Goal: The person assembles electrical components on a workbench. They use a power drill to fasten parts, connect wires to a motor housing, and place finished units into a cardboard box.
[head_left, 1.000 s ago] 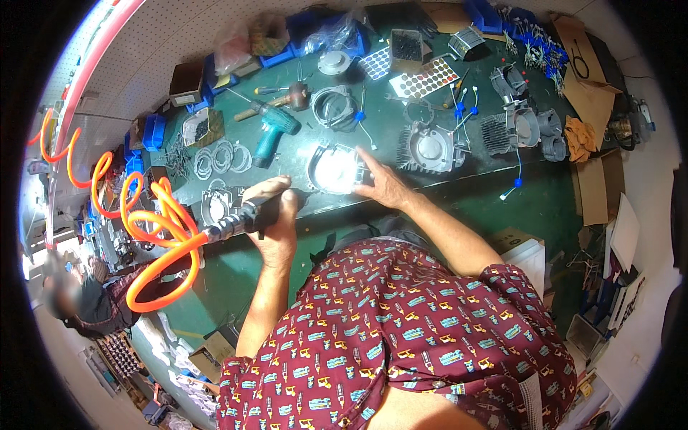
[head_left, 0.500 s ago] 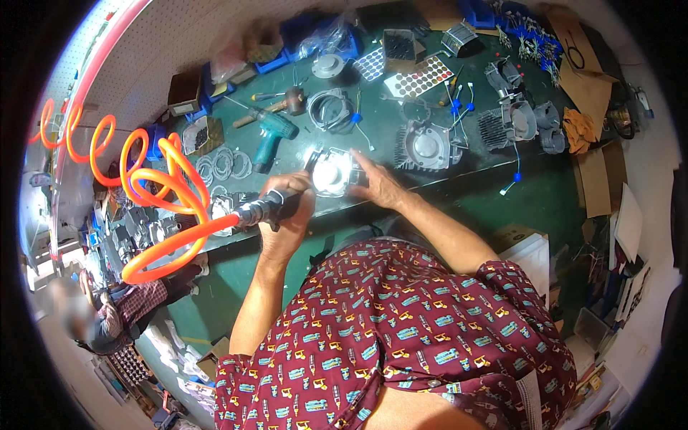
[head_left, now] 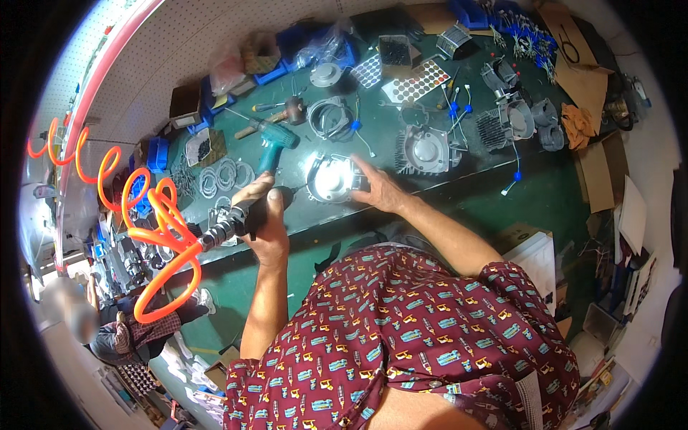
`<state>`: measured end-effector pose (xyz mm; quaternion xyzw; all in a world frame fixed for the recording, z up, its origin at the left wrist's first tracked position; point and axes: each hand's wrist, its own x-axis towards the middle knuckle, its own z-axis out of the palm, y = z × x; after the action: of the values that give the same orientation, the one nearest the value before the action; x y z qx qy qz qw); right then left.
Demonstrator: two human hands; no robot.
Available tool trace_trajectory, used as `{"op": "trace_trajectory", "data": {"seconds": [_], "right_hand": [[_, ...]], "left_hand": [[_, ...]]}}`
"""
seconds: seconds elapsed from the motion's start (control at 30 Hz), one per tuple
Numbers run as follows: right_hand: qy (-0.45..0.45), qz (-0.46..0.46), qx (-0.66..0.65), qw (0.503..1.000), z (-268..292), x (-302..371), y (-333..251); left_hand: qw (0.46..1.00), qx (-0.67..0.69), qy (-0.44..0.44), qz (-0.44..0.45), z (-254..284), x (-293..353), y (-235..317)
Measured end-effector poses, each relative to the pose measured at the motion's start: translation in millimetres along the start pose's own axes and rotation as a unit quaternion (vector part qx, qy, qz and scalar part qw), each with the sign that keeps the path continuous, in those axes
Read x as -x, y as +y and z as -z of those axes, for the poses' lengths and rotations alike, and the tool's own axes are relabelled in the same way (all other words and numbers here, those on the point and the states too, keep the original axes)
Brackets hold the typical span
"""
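My left hand (head_left: 269, 231) is closed around a black air blow gun (head_left: 252, 217), thumb on top. A metal coupling joins the gun to an orange coiled hose (head_left: 167, 283). Its thin nozzle points right, toward a round silver metal housing (head_left: 330, 179) at the bench's near edge, and looks apart from it. Bright light washes out the middle of that housing. My right hand (head_left: 382, 189) grips the housing's right side with thumb and fingers. Just beyond my left hand lies a teal power drill (head_left: 274, 143).
Right of my right hand sits a finned motor housing (head_left: 428, 149); another finned assembly (head_left: 507, 122) is farther right. Beyond lie a cable coil (head_left: 328, 118), a mallet (head_left: 292, 112) and a dotted sticker sheet (head_left: 419, 81). Metal rings (head_left: 226, 174) lie left. Another person (head_left: 132, 333) is at lower left.
My left hand has drawn the air blow gun back to the left, away from the housing, and the hose swung left with it. My right hand stays on the housing.
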<state>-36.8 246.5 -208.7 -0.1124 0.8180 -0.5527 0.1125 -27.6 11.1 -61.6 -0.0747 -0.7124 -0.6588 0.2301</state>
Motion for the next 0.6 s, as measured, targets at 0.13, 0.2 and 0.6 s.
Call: {"op": "trace_trajectory", "data": {"seconds": [0.13,0.2,0.6], "right_hand": [[-0.001,0.005,0.000,1.000,1,1,0],[0.000,0.007,-0.001,1.000,1,1,-2],[-0.004,0.004,0.000,1.000,2,1,-3]], "left_hand": [[0.996,-0.077,0.038,0.034,-1,-1,-9],[0.998,-0.039,0.048,0.022,1,-1,-15],[0.999,-0.037,0.028,-0.002,-2,-5,-13]]}}
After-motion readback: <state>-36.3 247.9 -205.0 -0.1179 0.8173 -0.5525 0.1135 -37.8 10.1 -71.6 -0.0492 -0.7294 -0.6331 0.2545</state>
